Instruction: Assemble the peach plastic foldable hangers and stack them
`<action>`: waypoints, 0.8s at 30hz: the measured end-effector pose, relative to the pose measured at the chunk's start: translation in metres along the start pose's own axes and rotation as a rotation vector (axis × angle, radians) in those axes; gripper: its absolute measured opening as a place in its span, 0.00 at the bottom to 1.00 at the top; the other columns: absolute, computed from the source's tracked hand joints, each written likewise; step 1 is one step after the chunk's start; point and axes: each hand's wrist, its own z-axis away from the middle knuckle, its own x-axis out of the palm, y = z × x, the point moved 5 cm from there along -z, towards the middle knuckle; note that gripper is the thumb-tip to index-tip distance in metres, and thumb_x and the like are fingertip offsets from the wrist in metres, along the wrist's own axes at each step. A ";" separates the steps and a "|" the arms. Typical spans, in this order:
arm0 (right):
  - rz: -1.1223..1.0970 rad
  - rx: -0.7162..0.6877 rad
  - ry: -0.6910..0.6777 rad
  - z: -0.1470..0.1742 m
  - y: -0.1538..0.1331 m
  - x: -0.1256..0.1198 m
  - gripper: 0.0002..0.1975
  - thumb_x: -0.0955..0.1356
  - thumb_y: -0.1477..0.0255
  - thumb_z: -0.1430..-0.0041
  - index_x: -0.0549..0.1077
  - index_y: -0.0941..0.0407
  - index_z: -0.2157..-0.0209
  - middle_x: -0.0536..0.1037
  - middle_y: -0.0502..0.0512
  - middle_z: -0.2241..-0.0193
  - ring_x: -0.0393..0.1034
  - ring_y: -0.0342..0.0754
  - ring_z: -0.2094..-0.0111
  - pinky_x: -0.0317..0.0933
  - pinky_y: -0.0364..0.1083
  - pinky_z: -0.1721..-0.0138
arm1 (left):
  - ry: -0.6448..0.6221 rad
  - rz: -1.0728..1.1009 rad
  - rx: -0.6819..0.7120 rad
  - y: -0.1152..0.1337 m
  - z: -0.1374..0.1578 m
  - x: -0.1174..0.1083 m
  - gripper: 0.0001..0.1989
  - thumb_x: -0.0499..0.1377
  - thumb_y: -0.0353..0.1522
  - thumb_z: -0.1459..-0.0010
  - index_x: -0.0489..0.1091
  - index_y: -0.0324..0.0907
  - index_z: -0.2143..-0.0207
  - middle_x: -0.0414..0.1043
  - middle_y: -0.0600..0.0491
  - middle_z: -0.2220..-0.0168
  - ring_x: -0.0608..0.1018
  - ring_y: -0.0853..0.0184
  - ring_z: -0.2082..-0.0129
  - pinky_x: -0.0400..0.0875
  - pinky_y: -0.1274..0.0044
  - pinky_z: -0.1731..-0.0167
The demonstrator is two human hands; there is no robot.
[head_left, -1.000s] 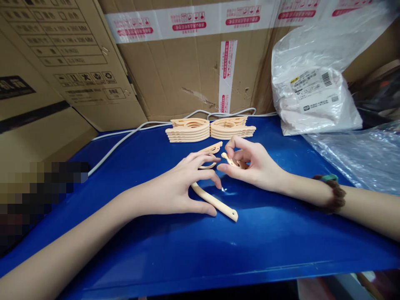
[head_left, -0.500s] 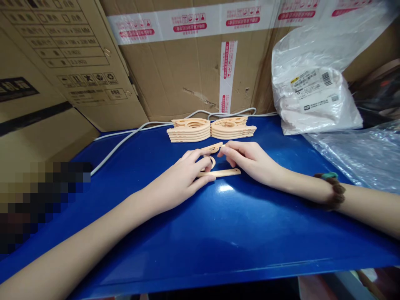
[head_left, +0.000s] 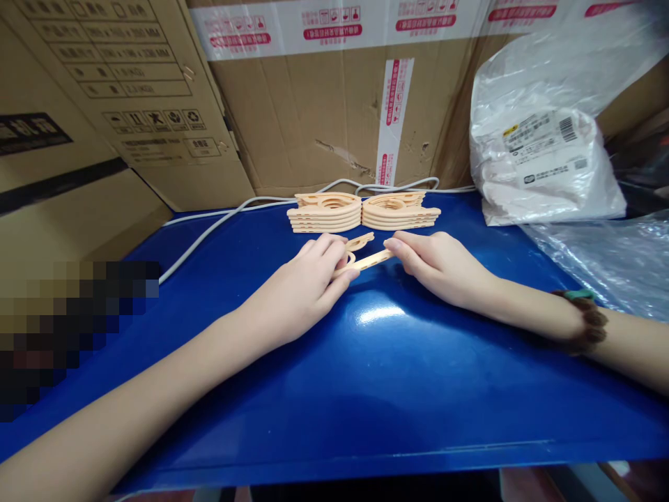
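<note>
A beige folding clothes hanger (head_left: 373,261) is between my hands, tilted a little above the blue table. My left hand (head_left: 316,279) is closed around its left part, the thumb along the near edge and the fingers over the top, hiding much of it. The thumb and fingers of my right hand (head_left: 442,266) pinch the right end of the hanger's near arm. Its other arm and part of a curved piece show beyond my left fingers. Just behind stand two neat side-by-side stacks of similar beige hangers, a left stack (head_left: 328,217) and a right stack (head_left: 400,216).
The blue tabletop (head_left: 334,397) extends toward me. Cardboard boxes (head_left: 308,104) wall off the back and left. A white cable (head_left: 209,240) runs behind the stacks. At the right are a white plastic parcel bag (head_left: 548,160) and clear plastic wrap (head_left: 611,258).
My right hand has shifted from the hanger's far arm to the end of its near arm, which is now raised and angled up to the right. The view has shifted slightly.
</note>
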 end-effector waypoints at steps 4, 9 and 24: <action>-0.023 -0.006 -0.006 0.000 0.000 0.001 0.24 0.55 0.50 0.34 0.62 0.54 0.73 0.67 0.48 0.80 0.60 0.44 0.77 0.47 0.45 0.73 | 0.024 0.009 -0.020 -0.001 0.000 0.000 0.13 0.43 0.39 0.30 0.61 0.42 0.63 0.67 0.49 0.58 0.71 0.60 0.57 0.68 0.66 0.55; -0.027 -0.023 0.006 -0.001 0.000 0.001 0.25 0.55 0.51 0.33 0.62 0.54 0.74 0.68 0.48 0.79 0.61 0.44 0.77 0.47 0.45 0.73 | 0.039 0.038 -0.020 -0.003 0.001 0.001 0.15 0.41 0.41 0.30 0.60 0.43 0.61 0.67 0.47 0.54 0.70 0.59 0.51 0.68 0.65 0.52; -0.167 -0.090 0.023 -0.002 0.000 0.000 0.25 0.58 0.52 0.34 0.62 0.55 0.77 0.65 0.47 0.80 0.58 0.41 0.78 0.47 0.44 0.74 | -0.010 0.044 0.001 0.000 0.001 0.004 0.13 0.42 0.38 0.30 0.63 0.43 0.60 0.65 0.49 0.50 0.67 0.60 0.46 0.63 0.62 0.43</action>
